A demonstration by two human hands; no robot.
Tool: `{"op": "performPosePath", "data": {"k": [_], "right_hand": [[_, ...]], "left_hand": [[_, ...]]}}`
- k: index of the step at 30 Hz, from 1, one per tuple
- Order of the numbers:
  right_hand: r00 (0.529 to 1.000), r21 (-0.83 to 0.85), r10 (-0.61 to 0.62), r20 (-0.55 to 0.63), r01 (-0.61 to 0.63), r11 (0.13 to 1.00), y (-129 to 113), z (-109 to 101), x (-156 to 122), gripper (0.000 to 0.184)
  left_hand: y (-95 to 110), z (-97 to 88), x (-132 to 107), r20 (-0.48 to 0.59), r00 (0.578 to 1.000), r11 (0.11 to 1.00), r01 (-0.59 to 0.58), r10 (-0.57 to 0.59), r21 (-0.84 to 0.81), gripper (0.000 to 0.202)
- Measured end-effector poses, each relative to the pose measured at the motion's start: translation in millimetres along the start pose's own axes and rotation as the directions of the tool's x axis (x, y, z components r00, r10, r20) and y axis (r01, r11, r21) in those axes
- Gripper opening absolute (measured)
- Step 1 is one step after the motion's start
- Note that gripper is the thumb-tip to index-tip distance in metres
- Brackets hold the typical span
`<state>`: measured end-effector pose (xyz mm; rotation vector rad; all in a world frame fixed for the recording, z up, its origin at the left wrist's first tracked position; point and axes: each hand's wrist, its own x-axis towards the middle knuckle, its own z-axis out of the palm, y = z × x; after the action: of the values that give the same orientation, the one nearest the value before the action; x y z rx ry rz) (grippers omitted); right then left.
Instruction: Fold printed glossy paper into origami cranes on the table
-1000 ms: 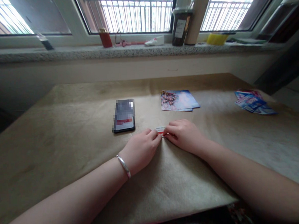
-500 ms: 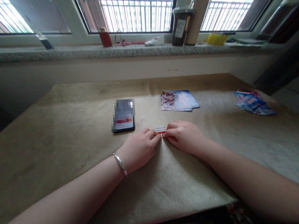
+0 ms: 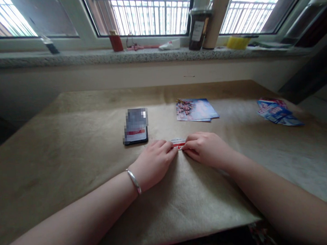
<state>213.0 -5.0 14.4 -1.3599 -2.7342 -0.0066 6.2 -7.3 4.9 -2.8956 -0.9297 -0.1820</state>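
A small white and red folded paper piece [image 3: 178,142] lies on the brown paper-covered table [image 3: 71,150] in front of me. My left hand [image 3: 152,164], with a silver bracelet at the wrist, has its fingers curled and pinches the piece's left end. My right hand [image 3: 208,149] is also curled and pinches its right end. Both hands rest on the table, fingertips almost meeting. Most of the piece is hidden under the fingers.
A dark phone [image 3: 135,131] lies just beyond my left hand. A stack of colourful cards [image 3: 195,110] sits further back, another stack [image 3: 276,111] at the far right. The windowsill [image 3: 93,58] holds a red cup [image 3: 116,42], a dark jar [image 3: 197,30] and a yellow object [image 3: 237,42].
My right hand has slid slightly to the right, so a bit more of the white and red piece shows between the fingertips. The left hand barely moved.
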Motion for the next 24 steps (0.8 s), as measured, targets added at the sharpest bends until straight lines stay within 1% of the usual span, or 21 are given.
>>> {"op": "performPosePath", "data": {"k": [4, 8, 11, 16, 20, 24], "right_hand": [[1.0, 0.007, 0.021, -0.015, -0.021, 1.0, 0.5, 1.0, 0.0, 0.024], [1.0, 0.031, 0.009, -0.027, -0.008, 0.999, 2.9, 1.8, 0.2, 0.022], [1.0, 0.049, 0.002, -0.025, -0.001, 0.999, 4.2, 1.0, -0.7, 0.021], [1.0, 0.008, 0.01, -0.011, -0.01, 1.0, 1.7, 0.0, -2.7, 0.02], [1.0, 0.004, 0.024, -0.013, -0.024, 1.0, 1.5, 1.6, -1.0, 0.02], [1.0, 0.02, 0.015, -0.02, -0.014, 1.0, 4.8, 1.2, -1.0, 0.019]], "left_hand": [[0.7, -0.2, -1.4, -0.009, 1.0, 1.0, 0.014, -0.014, -0.024, 0.03], [4.8, -5.1, -2.1, 0.003, 0.998, 0.998, 0.057, -0.057, 0.03, 0.026], [6.0, -8.1, -2.5, 0.007, 0.998, 0.996, 0.068, -0.069, 0.051, 0.023], [2.5, -7.0, -2.8, 0.007, 0.993, 0.993, 0.121, -0.121, -0.005, 0.024], [-0.8, -6.2, -1.8, 0.017, 0.992, 0.991, 0.122, -0.122, -0.044, 0.026], [-3.4, -9.2, -1.2, 0.035, 0.993, 0.991, 0.118, -0.116, -0.057, 0.026]]}}
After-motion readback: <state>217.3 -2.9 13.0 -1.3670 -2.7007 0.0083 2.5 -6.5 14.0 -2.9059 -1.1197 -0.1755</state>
